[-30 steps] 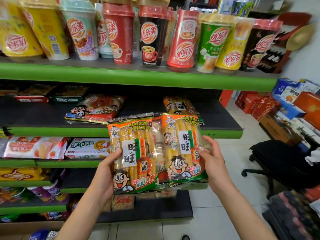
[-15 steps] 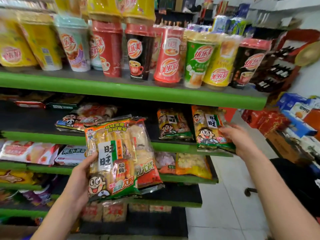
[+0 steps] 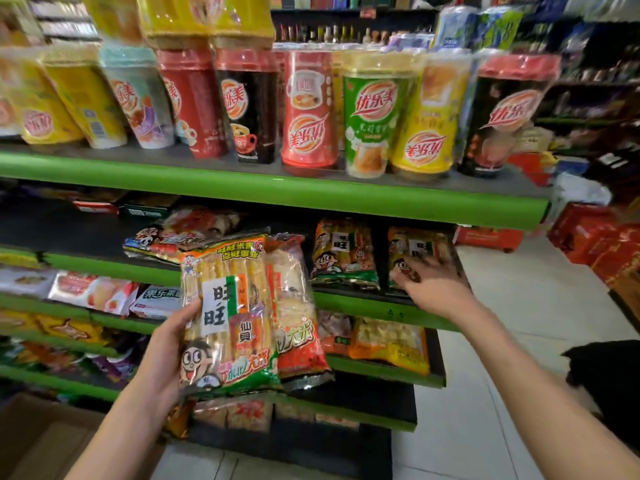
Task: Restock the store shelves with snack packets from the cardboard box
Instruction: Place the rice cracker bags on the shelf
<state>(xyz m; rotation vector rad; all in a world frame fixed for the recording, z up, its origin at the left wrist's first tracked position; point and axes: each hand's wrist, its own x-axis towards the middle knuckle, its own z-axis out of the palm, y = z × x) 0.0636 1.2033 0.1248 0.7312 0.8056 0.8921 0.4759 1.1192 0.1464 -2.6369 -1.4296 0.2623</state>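
My left hand (image 3: pixel 162 358) grips a green rice cracker packet (image 3: pixel 228 306) with a cartoon face, and a red packet (image 3: pixel 298 323) is stacked behind it, both held in front of the shelves. My right hand (image 3: pixel 436 289) reaches to the right end of the second shelf (image 3: pixel 363 303). Its fingers lie on the lower front of a second green packet (image 3: pixel 419 247) that stands on the shelf. A matching packet (image 3: pixel 343 254) stands just left of it. The open cardboard box (image 3: pixel 41 441) shows at the bottom left.
Wrapped drink cups (image 3: pixel 374 116) line the top green shelf (image 3: pixel 242 192). More snack packs fill the lower shelves at left. Red boxes (image 3: pixel 595 233) are stacked on the tiled floor at right, and a black chair (image 3: pixel 606 375) sits near my right arm.
My right hand took one green packet off the stack, carried it right and set it on the second shelf's right end. My left hand kept the other packets and drifted left.
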